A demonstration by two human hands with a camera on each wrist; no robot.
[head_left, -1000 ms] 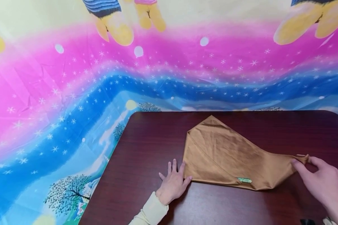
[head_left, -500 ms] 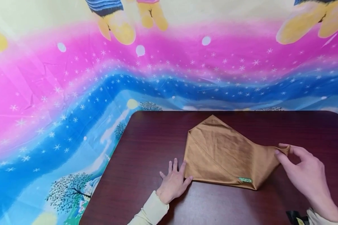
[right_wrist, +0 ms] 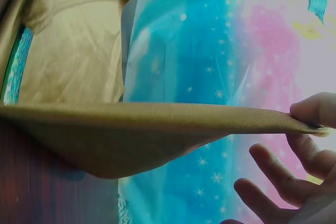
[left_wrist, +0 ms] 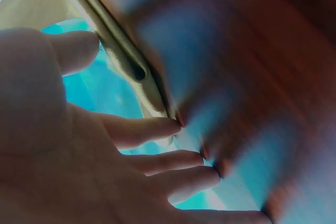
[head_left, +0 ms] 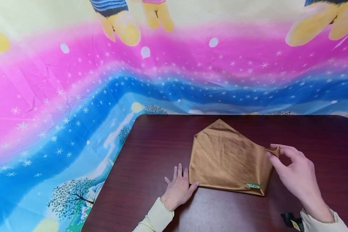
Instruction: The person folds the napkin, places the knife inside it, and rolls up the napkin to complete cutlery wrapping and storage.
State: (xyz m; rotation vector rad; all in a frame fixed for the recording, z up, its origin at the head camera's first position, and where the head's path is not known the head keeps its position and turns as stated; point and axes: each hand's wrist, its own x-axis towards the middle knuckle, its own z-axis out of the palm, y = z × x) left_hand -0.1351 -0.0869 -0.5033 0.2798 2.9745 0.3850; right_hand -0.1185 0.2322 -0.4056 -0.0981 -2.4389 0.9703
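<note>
A golden-brown satin cloth (head_left: pixel 229 154), folded to a point at its far end, lies on the dark wooden table. Near its lower right corner shows a small green label (head_left: pixel 253 186). My left hand (head_left: pixel 178 189) rests with spread, straight fingers at the cloth's left edge, and its fingertips touch the table in the left wrist view. Between thumb and forefinger, my right hand (head_left: pixel 297 172) pinches the cloth's right-hand corner. That part is lifted off the table, and in the right wrist view the raised cloth (right_wrist: pixel 157 116) stretches taut toward the pinch.
The dark red-brown table (head_left: pixel 150 141) has rounded far corners. Behind it and down its left side hangs a backdrop (head_left: pixel 168 64) printed with pink, blue and snowflakes. A black strap (head_left: pixel 291 220) shows by the right sleeve.
My right hand has moved left and slightly up with the pinched corner, drawing the cloth's right part toward the middle. My left hand has stayed in place.
</note>
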